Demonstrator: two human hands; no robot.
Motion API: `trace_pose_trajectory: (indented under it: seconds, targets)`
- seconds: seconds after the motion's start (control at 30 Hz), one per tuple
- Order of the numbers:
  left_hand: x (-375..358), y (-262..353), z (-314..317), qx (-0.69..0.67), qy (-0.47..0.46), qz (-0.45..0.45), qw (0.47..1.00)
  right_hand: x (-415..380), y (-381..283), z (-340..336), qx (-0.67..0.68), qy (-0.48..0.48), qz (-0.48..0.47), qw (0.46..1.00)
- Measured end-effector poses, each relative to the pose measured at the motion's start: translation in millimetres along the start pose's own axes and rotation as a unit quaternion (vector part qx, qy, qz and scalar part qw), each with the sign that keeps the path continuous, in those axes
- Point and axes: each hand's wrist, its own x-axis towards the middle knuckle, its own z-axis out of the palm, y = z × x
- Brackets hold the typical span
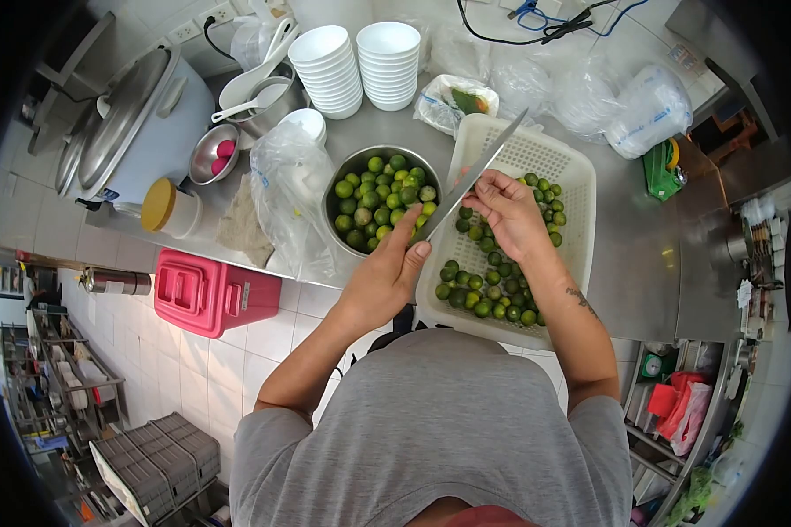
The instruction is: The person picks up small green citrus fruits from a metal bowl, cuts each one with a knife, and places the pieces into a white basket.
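Note:
My left hand [382,277] is closed around the near end of a long knife [497,147], with index finger and thumb along the blade's base; its handle is hidden in the palm. The blade slants up and away to the right. Close against its right side, my right hand [511,215] has thumb and fingers pinched together; what is between them, if anything, is too small to make out. Under the hands, a steel bowl [328,215] holds many green limes [373,198]. Beside it, a white perforated basket [580,189] has loose limes in its middle and near end.
Two stacks of white bowls [325,70] stand behind the steel bowl. A clear plastic bag [290,198] and a yellow-lidded tub [171,209] lie to the left, near a large lidded pot [154,123]. Plastic packs [650,110] sit back right. A pink bin [215,294] is on the floor.

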Motion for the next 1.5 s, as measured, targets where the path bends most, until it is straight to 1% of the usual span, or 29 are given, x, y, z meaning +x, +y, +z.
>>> trace_pose_trajectory:
  seconds: [0.1,0.2,0.3,0.4,0.47,0.6,0.7,0.8,0.9,0.93,0.97,1.0,1.03,1.07,1.13,1.23,1.27,1.33,1.43,1.47,1.5]
  targets:
    - [-1.1,2.1,2.3,0.050,-0.023,0.005,0.998,-2.5,1.8,9.3,0.007,0.028,-0.014,0.999]
    - [-3.6,2.2,3.7,0.067,-0.015,0.010,0.998,-2.5,8.3,10.8,0.013,0.035,-0.029,0.999]
    - [-3.8,6.1,3.4,0.070,-0.010,0.000,0.997,-5.7,14.5,21.5,0.001,0.030,-0.037,0.999]
    - [-1.3,11.3,3.5,0.080,0.011,0.006,0.997,-11.1,19.6,33.6,-0.023,0.006,-0.023,0.999]
    - [0.9,12.0,3.5,0.081,0.020,0.009,0.997,-13.4,22.7,41.1,-0.043,0.008,-0.027,0.999]
    - [5.1,8.0,4.5,0.060,0.043,0.031,0.997,-17.1,34.4,44.1,-0.095,0.008,-0.051,0.994]
    - [10.0,-0.1,8.2,-0.012,0.050,0.019,0.999,-21.7,39.8,46.6,-0.112,-0.006,-0.039,0.993]
    - [13.4,4.6,2.2,0.002,0.026,-0.047,0.999,-24.5,39.4,47.9,-0.106,-0.039,-0.026,0.993]
    - [19.1,-3.4,1.6,-0.078,0.036,0.007,0.996,-12.4,18.9,43.2,-0.187,-0.050,0.015,0.981]
    - [20.7,0.2,-1.6,-0.065,0.033,-0.014,0.997,-2.0,12.3,30.8,-0.249,-0.065,-0.005,0.966]
    - [22.5,7.1,-6.6,-0.052,0.029,-0.036,0.998,10.1,3.6,18.9,-0.330,-0.020,-0.031,0.943]
    - [24.3,10.8,-10.4,-0.038,0.026,-0.057,0.997,31.6,11.3,-12.0,-0.457,0.007,-0.124,0.881]
    - [26.7,9.8,-12.4,-0.043,0.024,-0.067,0.997,45.7,9.2,-33.1,-0.543,0.041,-0.163,0.823]
    - [29.4,7.9,-14.3,-0.047,0.023,-0.075,0.996,61.0,15.9,-62.2,-0.613,0.066,-0.183,0.766]
    - [33.8,-0.4,-16.8,-0.039,0.018,-0.086,0.995,71.6,22.7,-96.7,-0.753,0.058,-0.168,0.633]
    - [37.5,-18.5,-19.4,-0.029,0.015,-0.093,0.995,88.1,24.1,-113.4,-0.810,0.003,-0.062,0.584]
    - [35.7,-21.2,-19.4,-0.043,0.018,-0.094,0.995,90.9,24.5,-116.5,-0.804,-0.008,-0.039,0.593]
    - [29.1,-21.5,-20.0,-0.062,0.025,-0.098,0.993,83.5,14.8,-99.6,-0.792,-0.030,0.012,0.610]
    - [19.3,-7.8,-23.9,-0.074,0.031,-0.093,0.992,74.7,4.6,-83.7,-0.762,-0.063,0.036,0.644]
    - [15.2,-3.0,-25.0,-0.077,0.029,-0.087,0.993,70.2,2.4,-78.1,-0.636,-0.035,0.055,0.769]
    - [13.2,-1.9,-24.7,-0.079,0.030,-0.077,0.993,63.7,1.4,-72.0,-0.491,-0.007,0.073,0.868]
